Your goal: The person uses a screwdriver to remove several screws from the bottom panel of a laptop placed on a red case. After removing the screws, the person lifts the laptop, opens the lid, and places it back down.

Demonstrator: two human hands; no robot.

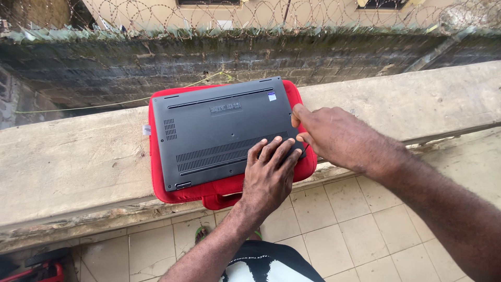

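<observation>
A dark grey laptop [219, 125] lies upside down, vents and underside facing up, on a red padded sleeve [156, 172]. The sleeve rests on a concrete ledge [78, 162]. My left hand [269, 175] lies flat on the laptop's near right corner, fingers spread and pressing down. My right hand [334, 136] is at the laptop's right edge, thumb and forefinger pinched at the corner. Whether those fingers hold a small item is hidden.
Beyond the ledge a mossy block wall [250, 57] carries coils of razor wire [209, 15]. Below the ledge is a tiled floor [334, 235]. A red and black object [36, 269] sits at the bottom left. My dark shirt with a white print [266, 263] shows at the bottom.
</observation>
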